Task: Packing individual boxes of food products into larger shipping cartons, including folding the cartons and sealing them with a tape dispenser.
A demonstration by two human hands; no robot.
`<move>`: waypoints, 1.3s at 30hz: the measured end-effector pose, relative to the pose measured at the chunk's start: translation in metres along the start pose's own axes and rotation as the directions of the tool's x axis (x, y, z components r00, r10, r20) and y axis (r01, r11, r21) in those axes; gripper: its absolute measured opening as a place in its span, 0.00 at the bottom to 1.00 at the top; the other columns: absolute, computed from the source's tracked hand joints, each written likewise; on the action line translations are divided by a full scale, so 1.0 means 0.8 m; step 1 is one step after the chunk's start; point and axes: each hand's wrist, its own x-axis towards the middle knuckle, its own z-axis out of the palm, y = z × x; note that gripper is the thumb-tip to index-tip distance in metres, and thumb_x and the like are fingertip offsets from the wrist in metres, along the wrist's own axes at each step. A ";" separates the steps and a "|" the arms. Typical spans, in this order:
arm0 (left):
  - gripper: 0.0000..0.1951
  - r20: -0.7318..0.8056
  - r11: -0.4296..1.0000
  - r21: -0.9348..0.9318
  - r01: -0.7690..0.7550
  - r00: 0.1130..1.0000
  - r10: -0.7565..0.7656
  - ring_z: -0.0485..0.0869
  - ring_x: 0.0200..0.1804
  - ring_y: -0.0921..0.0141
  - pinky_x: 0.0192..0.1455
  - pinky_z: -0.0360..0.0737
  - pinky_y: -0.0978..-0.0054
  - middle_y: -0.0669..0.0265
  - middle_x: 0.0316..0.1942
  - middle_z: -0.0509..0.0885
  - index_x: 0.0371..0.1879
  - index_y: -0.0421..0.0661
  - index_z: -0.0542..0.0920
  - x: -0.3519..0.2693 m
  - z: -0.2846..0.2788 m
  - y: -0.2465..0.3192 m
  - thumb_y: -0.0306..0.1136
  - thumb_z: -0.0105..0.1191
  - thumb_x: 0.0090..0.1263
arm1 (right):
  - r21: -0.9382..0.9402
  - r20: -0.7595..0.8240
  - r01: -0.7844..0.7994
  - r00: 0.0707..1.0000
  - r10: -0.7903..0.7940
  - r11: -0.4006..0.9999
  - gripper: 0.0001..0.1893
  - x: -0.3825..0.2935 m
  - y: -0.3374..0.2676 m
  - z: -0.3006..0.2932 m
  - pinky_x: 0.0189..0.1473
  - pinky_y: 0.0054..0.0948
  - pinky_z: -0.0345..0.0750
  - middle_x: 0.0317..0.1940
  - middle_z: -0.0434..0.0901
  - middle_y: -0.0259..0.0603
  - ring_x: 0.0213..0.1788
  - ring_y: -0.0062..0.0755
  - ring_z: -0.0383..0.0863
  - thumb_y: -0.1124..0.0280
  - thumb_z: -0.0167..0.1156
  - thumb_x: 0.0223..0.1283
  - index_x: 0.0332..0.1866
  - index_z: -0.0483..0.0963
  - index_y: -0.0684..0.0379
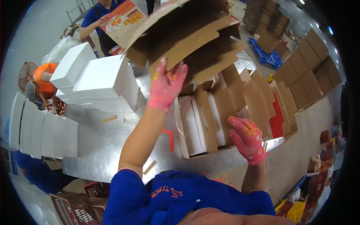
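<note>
My left hand (168, 84), in a pink flowered glove, is raised with its fingers spread at the lower flap of a large open cardboard carton (185, 42); whether it grips the flap, I cannot tell. Lower right, my right hand (247, 139), gloved alike, is held palm inward with its fingers bent and nothing visible in it. Between the hands stands an open carton (211, 123) with white boxes (191, 126) set upright inside. More open cartons (257, 98) stand in a row to its right.
White boxes (95, 76) are stacked on the metal table (112, 146), with more white boxes (42, 132) at its left end. A co-worker (95, 25) across the table holds a printed carton (123, 22). Another person (46, 78) bends at far left. Brown cartons (309, 73) and a blue pallet (264, 54) stand right.
</note>
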 end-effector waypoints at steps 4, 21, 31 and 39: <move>0.17 0.464 0.976 -0.093 0.198 0.876 -0.133 0.77 0.49 0.64 0.52 0.79 0.62 0.62 0.48 0.78 0.53 0.48 0.74 -0.126 -0.032 0.027 0.46 0.46 0.76 | 0.091 -0.142 0.028 0.990 -0.015 0.995 0.20 -0.017 0.014 0.008 0.49 0.37 0.77 0.48 0.82 0.38 0.48 0.43 0.80 0.75 0.66 0.51 0.52 0.77 0.53; 0.19 -0.063 0.853 -0.494 0.168 0.972 -0.228 0.74 0.32 0.71 0.40 0.76 0.66 0.75 0.30 0.79 0.45 0.53 0.80 -0.417 -0.150 -0.043 0.54 0.42 0.75 | 0.543 -0.156 0.404 0.910 -0.384 0.736 0.31 -0.037 -0.117 0.104 0.63 0.48 0.67 0.63 0.67 0.58 0.63 0.56 0.68 0.66 0.70 0.46 0.59 0.73 0.63; 0.24 -0.234 0.397 0.915 0.078 0.902 0.362 0.85 0.35 0.68 0.37 0.82 0.71 0.55 0.38 0.85 0.43 0.36 0.79 -0.451 -0.126 0.131 0.51 0.49 0.72 | 0.253 0.010 0.505 0.851 -0.525 0.825 0.15 -0.039 -0.120 0.163 0.60 0.48 0.67 0.45 0.81 0.39 0.58 0.45 0.73 0.59 0.65 0.50 0.40 0.81 0.58; 0.31 -0.114 0.306 0.951 0.034 0.962 0.249 0.66 0.70 0.65 0.71 0.61 0.62 0.62 0.70 0.67 0.70 0.47 0.64 -0.267 -0.288 0.200 0.56 0.41 0.75 | 0.031 0.120 0.495 0.860 -0.495 0.868 0.16 0.018 -0.119 0.176 0.61 0.54 0.63 0.43 0.81 0.38 0.59 0.47 0.71 0.59 0.66 0.50 0.16 0.76 0.57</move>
